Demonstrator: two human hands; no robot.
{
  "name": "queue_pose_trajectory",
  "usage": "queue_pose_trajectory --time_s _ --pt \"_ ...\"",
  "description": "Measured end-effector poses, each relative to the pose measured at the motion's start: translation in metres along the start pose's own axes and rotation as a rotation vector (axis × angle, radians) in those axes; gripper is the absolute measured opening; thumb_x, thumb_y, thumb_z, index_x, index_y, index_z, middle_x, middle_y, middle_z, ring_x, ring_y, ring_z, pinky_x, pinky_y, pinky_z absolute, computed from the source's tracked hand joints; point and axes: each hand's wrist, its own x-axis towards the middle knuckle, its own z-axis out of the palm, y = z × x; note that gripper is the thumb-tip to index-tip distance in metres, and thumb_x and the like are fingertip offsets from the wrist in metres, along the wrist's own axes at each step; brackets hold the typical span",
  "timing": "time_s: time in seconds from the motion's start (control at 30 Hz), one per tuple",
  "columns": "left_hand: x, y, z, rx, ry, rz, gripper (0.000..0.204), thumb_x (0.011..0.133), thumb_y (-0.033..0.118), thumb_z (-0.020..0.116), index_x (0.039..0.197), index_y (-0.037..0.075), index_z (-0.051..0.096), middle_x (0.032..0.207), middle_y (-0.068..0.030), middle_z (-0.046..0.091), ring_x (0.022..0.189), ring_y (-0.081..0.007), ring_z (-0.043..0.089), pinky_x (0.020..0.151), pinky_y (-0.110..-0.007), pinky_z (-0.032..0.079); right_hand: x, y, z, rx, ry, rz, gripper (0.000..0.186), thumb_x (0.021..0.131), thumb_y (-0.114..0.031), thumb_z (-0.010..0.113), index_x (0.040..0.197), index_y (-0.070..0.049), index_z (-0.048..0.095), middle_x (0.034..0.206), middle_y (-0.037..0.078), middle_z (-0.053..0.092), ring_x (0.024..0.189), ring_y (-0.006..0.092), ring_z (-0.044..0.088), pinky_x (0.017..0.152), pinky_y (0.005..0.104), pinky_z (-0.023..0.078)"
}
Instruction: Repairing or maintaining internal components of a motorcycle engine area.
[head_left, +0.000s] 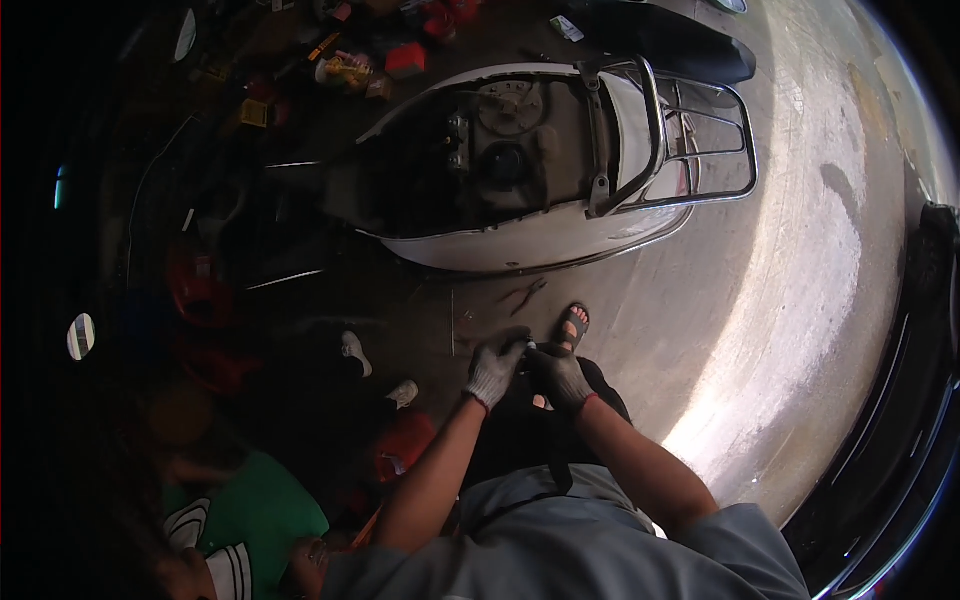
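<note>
Both of my hands wear grey knitted work gloves with red cuffs and meet in front of my body. My left hand (492, 373) is closed, its thumb and fingertips pinched toward the right. Against it, my right hand (562, 377) is closed too, its fingers bent inward. Between the fingertips sits a small dark piece with a pale spot, too small to name. Beyond my hands stands a white scooter (500, 255) with its top opened and the inside of its body showing. Pliers (528, 294) with reddish handles lie on the floor between the scooter and me.
A chrome rear rack (748, 150) juts from the scooter's right end. Behind it lies a long black seat (690, 45). Left of me, a person in a green shirt (265, 505) is close by. A thin rod (452, 322) and a red box (405, 61) are on the floor.
</note>
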Motion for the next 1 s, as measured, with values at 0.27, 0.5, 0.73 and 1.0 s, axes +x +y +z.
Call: queue_pose_trajectory --time_s 0.27,0.5,0.73,1.0 --pt "0.054 -0.034 -0.029 0.052 -0.117 0.012 0.018 0.093 0.01 0.056 0.104 0.002 0.067 0.099 -0.0045 0.065 0.092 -0.0135 0.061 0.08 -0.027 0.05 0.038 0.011 0.018 0.515 -0.013 0.04 0.026 0.093 -0.019 0.058 0.107 0.002 0.059 0.089 0.008 0.064 0.068 0.0135 0.062 0.06 0.0249 0.05" --pt "0.109 -0.043 -0.031 -0.072 -0.227 -0.083 0.027 0.094 0.007 0.055 0.12 0.004 0.06 0.11 -0.0055 0.065 0.101 -0.0148 0.061 0.089 -0.029 0.049 0.088 0.009 0.032 0.078 0.368 -0.191 0.032 0.091 -0.018 0.062 0.111 0.006 0.055 0.095 0.014 0.065 0.077 0.0198 0.068 0.066 0.029 0.056" --pt "0.138 -0.056 -0.049 -0.088 -0.196 -0.151 0.027 0.092 0.01 0.059 0.118 0.004 0.062 0.11 -0.0049 0.066 0.095 -0.015 0.063 0.082 -0.028 0.052 0.107 0.002 0.031 0.357 0.207 -0.104 0.04 0.091 -0.015 0.06 0.121 0.01 0.053 0.094 0.017 0.068 0.078 0.0214 0.068 0.071 0.031 0.055" --pt "0.141 -0.056 -0.049 -0.145 -0.144 -0.108 0.026 0.094 0.007 0.055 0.118 0.0 0.062 0.106 -0.0079 0.068 0.09 -0.0149 0.064 0.077 -0.027 0.052 0.138 0.011 0.032 0.139 0.462 -0.175 0.033 0.087 -0.013 0.064 0.11 0.01 0.059 0.091 0.016 0.068 0.077 0.0202 0.068 0.069 0.0296 0.056"
